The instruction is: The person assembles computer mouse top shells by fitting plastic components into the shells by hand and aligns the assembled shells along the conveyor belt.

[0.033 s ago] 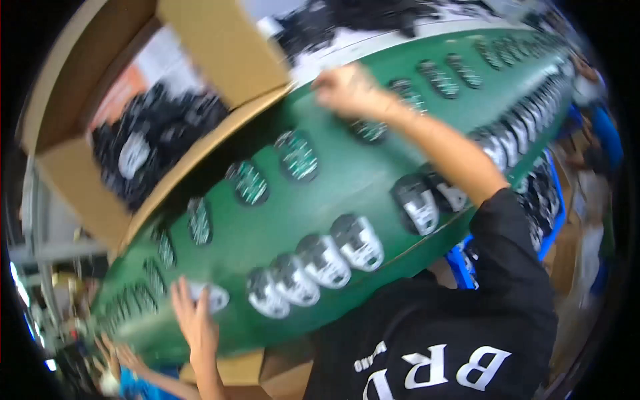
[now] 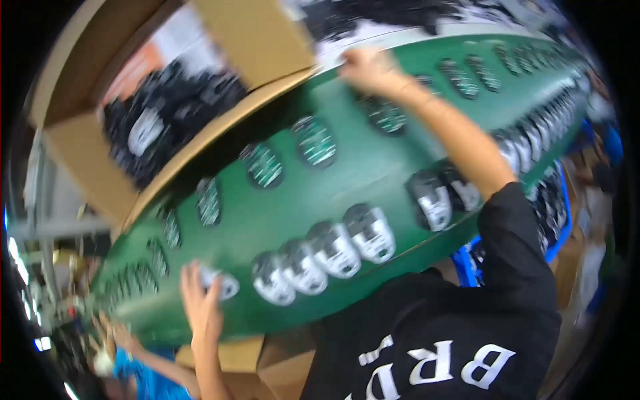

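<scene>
My right hand [image 2: 370, 70] reaches across the green work surface to its far edge. Its fingers are curled closed, and whatever they may hold is hidden. Below its wrist lies a dark mouse base with a green circuit board [image 2: 387, 117], one of a row of several along the far side. My left hand [image 2: 202, 310] is low on the left, with fingers stretched and thumb apart. Right beside its thumb rests a pale mouse shell [image 2: 227, 287], partly covered by the fingers. Several grey-and-white mouse shells [image 2: 333, 250] form a row along the near edge.
An open cardboard box [image 2: 267, 47] with black parts [image 2: 173, 113] stands beyond the surface at left. A blue crate [image 2: 560, 200] of parts sits past my right arm. Another person's hand [image 2: 120, 337] is at the lower left. More black parts [image 2: 373, 20] lie at the back.
The whole view has shifted a little, so things sit slightly further right and higher. Both hands keep nearly the same place and shape relative to the mouse parts.
</scene>
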Demonstrator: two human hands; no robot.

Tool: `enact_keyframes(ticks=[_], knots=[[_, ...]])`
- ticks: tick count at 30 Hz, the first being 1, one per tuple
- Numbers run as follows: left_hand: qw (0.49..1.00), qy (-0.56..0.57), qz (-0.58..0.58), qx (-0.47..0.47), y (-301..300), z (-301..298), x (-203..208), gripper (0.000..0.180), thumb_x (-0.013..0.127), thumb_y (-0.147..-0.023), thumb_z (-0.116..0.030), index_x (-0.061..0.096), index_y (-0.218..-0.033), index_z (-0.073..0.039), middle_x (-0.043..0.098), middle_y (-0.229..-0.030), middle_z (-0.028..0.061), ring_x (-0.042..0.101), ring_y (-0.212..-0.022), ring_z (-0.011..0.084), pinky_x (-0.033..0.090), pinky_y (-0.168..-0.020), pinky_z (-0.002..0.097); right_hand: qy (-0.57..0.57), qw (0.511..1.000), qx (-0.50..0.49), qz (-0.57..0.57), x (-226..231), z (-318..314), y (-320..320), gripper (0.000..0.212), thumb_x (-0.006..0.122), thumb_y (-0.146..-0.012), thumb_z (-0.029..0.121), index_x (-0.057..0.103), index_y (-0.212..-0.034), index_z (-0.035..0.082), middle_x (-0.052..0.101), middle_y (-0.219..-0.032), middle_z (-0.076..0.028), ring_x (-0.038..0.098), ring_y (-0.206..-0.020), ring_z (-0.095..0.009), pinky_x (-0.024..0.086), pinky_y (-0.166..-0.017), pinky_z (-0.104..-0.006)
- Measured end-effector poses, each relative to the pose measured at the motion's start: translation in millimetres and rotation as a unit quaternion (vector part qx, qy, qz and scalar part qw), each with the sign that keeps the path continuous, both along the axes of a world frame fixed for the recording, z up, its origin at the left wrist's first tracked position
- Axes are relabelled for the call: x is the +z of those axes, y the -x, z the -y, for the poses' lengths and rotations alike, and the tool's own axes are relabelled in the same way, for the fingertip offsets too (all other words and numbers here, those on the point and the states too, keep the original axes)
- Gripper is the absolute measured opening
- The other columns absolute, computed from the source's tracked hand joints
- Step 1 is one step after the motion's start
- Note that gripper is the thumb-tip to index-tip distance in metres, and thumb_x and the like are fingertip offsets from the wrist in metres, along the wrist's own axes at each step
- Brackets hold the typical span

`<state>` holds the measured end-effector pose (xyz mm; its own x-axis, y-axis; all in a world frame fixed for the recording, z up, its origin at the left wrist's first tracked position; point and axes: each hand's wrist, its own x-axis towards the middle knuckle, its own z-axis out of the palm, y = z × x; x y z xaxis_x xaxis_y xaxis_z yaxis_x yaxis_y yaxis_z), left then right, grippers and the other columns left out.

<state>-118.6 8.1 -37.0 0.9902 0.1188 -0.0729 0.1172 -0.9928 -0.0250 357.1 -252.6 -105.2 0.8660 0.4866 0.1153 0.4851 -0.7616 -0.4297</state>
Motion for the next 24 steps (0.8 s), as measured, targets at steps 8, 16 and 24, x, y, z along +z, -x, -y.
enact_keyframes(ticks=[8, 16, 24], knots=[[0.997, -0.013, 0.076, 0.024, 20, 38, -28, 0.049, 0.060, -0.074, 0.000, 0.056, -0.121, -0.014, 0.048, -0.128, 0.0185, 0.052, -0.109, 0.0400, 0.045, -0.091, 0.0459, 0.095, 0.982, -0.007, 0.160, -59, 3, -110, 0.055, 0.049, -0.084, 0.026, 0.042, -0.136, 0.011, 0.041, -0.140, -0.016, 0.048, -0.118, -0.041, 0.041, -0.100, -0.0455], [0.944, 0.298, 0.076, 0.116, -2, 75, -24, 0.044, 0.071, -0.074, -0.005, 0.059, -0.116, -0.004, 0.049, -0.129, 0.0191, 0.055, -0.111, 0.0313, 0.048, -0.090, 0.0366, 0.021, 0.990, 0.012, 0.140, -36, 8, -93, 0.026, 0.049, -0.083, 0.013, 0.060, -0.106, 0.008, 0.061, -0.109, -0.018, 0.059, -0.099, -0.037, 0.048, -0.086, -0.0445], [0.895, 0.344, 0.045, 0.280, -12, 69, -16, 0.051, 0.081, -0.067, -0.013, 0.059, -0.111, 0.000, 0.060, -0.110, 0.0159, 0.064, -0.079, 0.0210, 0.053, -0.065, 0.0300, -0.074, 0.979, 0.011, 0.190, -26, 24, -74, 0.027, 0.054, -0.078, 0.006, 0.060, -0.104, 0.014, 0.061, -0.102, -0.013, 0.061, -0.094, -0.033, 0.049, -0.081, -0.0439]])
